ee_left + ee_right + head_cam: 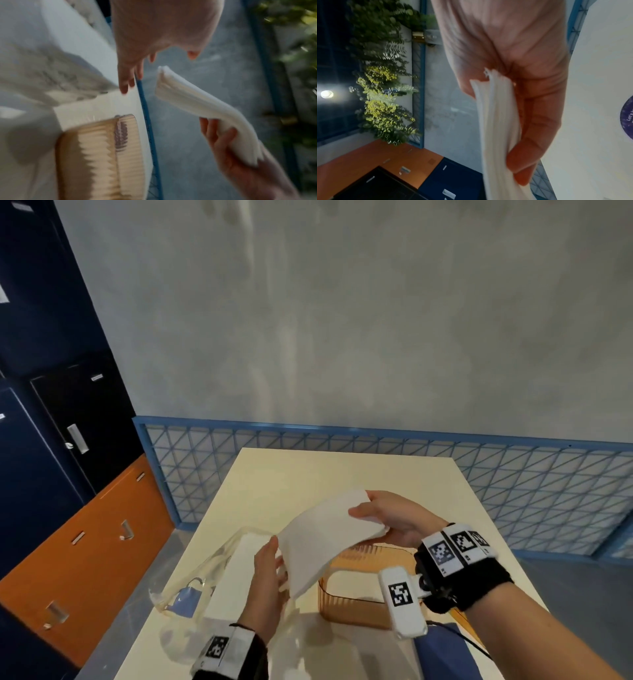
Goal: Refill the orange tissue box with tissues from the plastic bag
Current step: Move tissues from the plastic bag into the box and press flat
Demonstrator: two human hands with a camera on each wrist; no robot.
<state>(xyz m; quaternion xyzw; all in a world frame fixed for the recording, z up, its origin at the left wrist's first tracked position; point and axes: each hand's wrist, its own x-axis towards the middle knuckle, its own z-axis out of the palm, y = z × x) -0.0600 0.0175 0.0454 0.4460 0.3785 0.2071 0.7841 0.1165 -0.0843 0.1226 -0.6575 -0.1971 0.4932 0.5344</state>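
My right hand [368, 517] grips one end of a white tissue stack [325, 539], thumb on top, and holds it in the air above the table. The stack sags down to the left. Its free lower end hangs by my left hand [277, 559], whose fingers are straight. In the left wrist view the left hand [130, 75] stays a little apart from the tissue stack [188, 97], while the right hand [221, 136] clasps it. The orange tissue box [352, 609] stands open under the stack. The clear plastic bag [191, 577] lies left of it with more tissues [246, 546] inside.
The cream table [308, 470] ends at a blue mesh railing [376, 440] at the back. A flat blue object [442, 648] lies at the near right beside the box. Orange and dark blue cabinets [85, 542] stand to the left.
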